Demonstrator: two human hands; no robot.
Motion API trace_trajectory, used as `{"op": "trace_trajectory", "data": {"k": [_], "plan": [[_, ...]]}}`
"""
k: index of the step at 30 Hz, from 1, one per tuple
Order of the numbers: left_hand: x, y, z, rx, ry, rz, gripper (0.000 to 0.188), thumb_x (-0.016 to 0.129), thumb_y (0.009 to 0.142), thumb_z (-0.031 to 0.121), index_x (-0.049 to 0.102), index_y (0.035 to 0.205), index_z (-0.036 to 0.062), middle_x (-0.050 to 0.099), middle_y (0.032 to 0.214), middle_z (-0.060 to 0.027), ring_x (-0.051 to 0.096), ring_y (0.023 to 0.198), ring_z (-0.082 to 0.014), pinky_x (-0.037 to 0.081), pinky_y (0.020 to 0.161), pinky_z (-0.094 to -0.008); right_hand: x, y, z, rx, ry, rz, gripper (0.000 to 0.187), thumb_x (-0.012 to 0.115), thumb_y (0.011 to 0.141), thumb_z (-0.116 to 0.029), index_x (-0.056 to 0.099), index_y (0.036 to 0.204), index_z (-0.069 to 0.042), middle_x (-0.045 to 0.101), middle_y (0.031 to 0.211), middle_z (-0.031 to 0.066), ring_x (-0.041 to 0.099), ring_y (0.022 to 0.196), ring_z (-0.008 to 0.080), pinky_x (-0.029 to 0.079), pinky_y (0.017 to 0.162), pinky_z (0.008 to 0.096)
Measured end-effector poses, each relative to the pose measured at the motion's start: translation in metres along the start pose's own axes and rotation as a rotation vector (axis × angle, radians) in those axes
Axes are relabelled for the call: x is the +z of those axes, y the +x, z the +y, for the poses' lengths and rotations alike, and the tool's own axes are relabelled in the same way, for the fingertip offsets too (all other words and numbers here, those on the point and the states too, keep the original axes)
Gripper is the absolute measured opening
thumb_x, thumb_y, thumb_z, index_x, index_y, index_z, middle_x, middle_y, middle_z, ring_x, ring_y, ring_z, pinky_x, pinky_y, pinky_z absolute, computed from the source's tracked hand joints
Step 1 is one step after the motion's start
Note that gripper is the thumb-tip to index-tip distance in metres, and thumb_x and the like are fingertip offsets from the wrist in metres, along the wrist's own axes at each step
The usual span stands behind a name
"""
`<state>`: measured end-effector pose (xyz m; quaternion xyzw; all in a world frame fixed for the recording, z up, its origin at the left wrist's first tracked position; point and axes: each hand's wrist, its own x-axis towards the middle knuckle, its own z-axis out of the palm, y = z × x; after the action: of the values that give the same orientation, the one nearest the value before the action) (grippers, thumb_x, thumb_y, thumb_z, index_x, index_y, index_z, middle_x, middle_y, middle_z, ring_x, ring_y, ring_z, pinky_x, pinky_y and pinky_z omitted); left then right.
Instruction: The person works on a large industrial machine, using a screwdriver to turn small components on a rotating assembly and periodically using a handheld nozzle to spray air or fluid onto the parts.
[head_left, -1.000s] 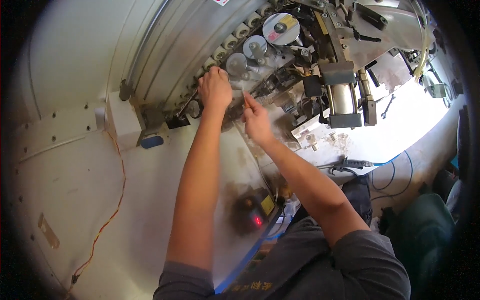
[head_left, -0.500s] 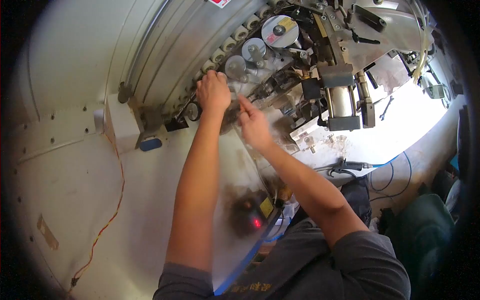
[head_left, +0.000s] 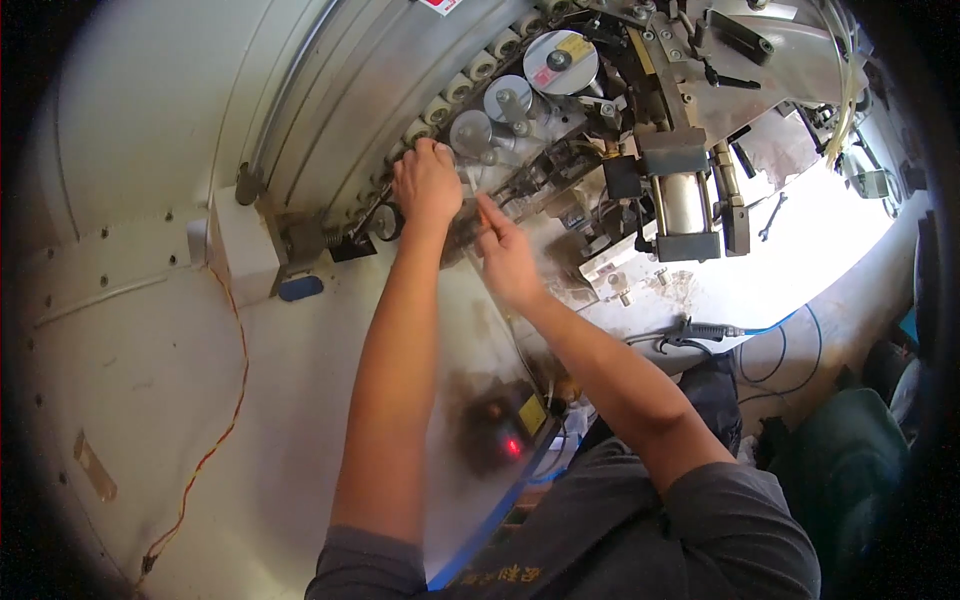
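My left hand (head_left: 428, 187) rests on the machine beside the row of white rollers (head_left: 438, 111), its fingers bent downward. What those fingers grip is hidden under the hand. Just right of it, my right hand (head_left: 512, 262) is closed, with thumb and forefinger pointing up toward the left hand. Whatever it pinches is too small and blurred to name. Beyond both hands sit a grey disc (head_left: 470, 134), a smaller metal wheel (head_left: 507, 98) and a large pale wheel (head_left: 560, 63) with coloured labels. A small dark-rimmed wheel (head_left: 386, 222) lies close to my left wrist.
A metal cylinder block (head_left: 684, 205) stands right of my hands. An air blow gun (head_left: 697, 332) with a blue hose lies on the bright table edge, a wrench (head_left: 773, 217) farther back. Twisted red-yellow wire (head_left: 240, 385) crosses the pale panel at left. A red light (head_left: 513, 446) glows below.
My right hand has shifted very slightly, staying beside the left. My left hand keeps its place on the machine.
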<state>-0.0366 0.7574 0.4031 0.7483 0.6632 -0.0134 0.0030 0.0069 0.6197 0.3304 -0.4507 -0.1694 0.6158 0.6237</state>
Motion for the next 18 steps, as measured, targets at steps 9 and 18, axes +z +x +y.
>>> {"op": "trace_trajectory", "data": {"k": [9, 18], "plan": [[0.000, 0.004, -0.002, -0.023, -0.007, -0.013, 0.041, 0.042, 0.104, 0.032, 0.061, 0.120, 0.0000, 0.062, 0.127, -0.0232, 0.051, 0.124, -0.0428, 0.039, 0.105, -0.0538, -0.015, -0.016, -0.033, 0.074, -0.059, -0.024, 0.054, 0.045, 0.098, -0.010, 0.045, 0.152, -0.007, 0.059, 0.078, 0.0045, 0.052, 0.056, 0.0112, 0.046, 0.052, 0.0291], [-0.065, -0.171, 0.059, 0.231, -1.344, -0.923, 0.028, 0.064, 0.102, 0.022, 0.068, 0.120, 0.0010, 0.068, 0.119, -0.0085, 0.067, 0.106, -0.0163, 0.054, 0.093, -0.0338, -0.171, -0.154, -0.146, -0.134, -0.906, -0.246, 0.033, 0.062, 0.096, -0.008, 0.063, 0.129, -0.005, 0.068, 0.090, 0.0215, 0.070, 0.076, 0.0353, 0.055, 0.071, 0.0404]]}}
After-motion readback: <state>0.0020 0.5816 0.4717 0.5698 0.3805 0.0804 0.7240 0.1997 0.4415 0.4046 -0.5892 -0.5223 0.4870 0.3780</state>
